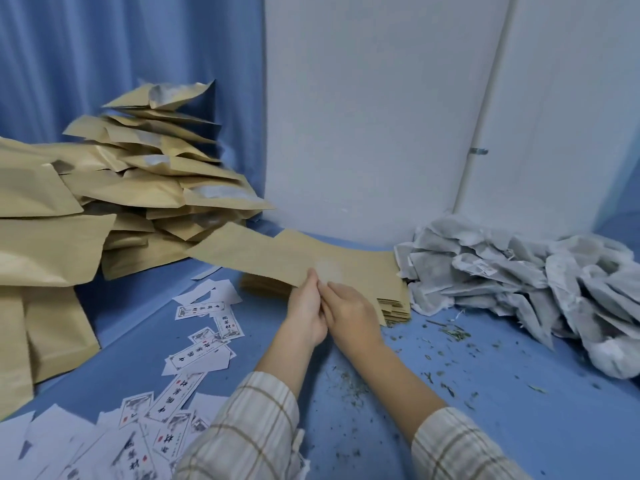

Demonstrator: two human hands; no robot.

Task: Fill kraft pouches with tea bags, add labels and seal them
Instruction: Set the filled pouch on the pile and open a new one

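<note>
Two hands meet at the centre of the frame over a blue desk (398, 427). The left hand (306, 311) and right hand (349, 311) sit side by side, touching, and both pinch the near edge of one flat kraft pouch (277, 258), which stretches away toward the upper left. It hangs over a low stack of empty pouches (394, 299) just beyond the fingers.

The step looks like opening the pouch mouth. To do it well, the thumbs should probably slide the two paper layers apart at the pinched edge, then one hand keeps the mouth open while the other reaches for tea bags.

A grey heap of tea bags (519, 282) lies at the right, touching the stack. Printed labels (194, 355) are scattered at lower left, near the left sleeve. A tall, leaning pile of filled pouches (138, 188) fills the upper left against a blue curtain. A white wall closes the back. Open desk, strewn with loose tea crumbs, lies at lower right, giving the right hand room to reach the tea bags.
</note>
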